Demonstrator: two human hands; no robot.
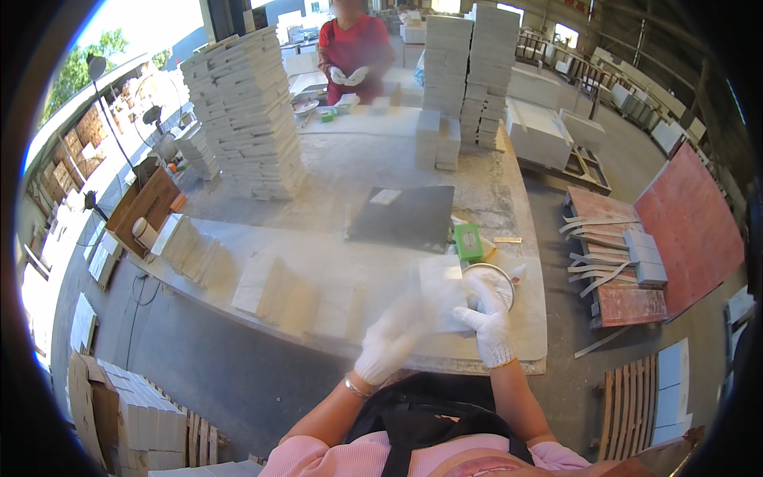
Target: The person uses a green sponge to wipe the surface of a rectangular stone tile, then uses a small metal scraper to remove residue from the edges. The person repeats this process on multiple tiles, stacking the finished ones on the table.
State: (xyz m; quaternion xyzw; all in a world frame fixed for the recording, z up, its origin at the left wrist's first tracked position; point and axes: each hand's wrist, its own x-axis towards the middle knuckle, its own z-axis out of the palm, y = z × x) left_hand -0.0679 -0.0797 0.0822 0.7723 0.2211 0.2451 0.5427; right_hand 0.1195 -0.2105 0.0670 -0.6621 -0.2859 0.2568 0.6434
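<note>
Both my hands wear white gloves. A white rectangular tile (441, 280) is in front of me, its left side slightly smeared by motion. My right hand (488, 322) is at the tile's lower right edge, with the thumb over its near face and the other fingers to the right, above a round metal-rimmed bowl (510, 294). My left hand (391, 343) is left of the tile and strongly blurred; its fingers do not show clearly. Just behind the bowl is a green box (468, 241). A dark flat board (404, 217) lies farther back.
Leaning tiles (266, 286) stand along the near left of the worktable (342, 155). Tall stacks of tiles (242, 115) rise at the back left and right. Across the table, a person in red (355, 52) wears white gloves. Right of the table is a red cart (616, 302) with strips.
</note>
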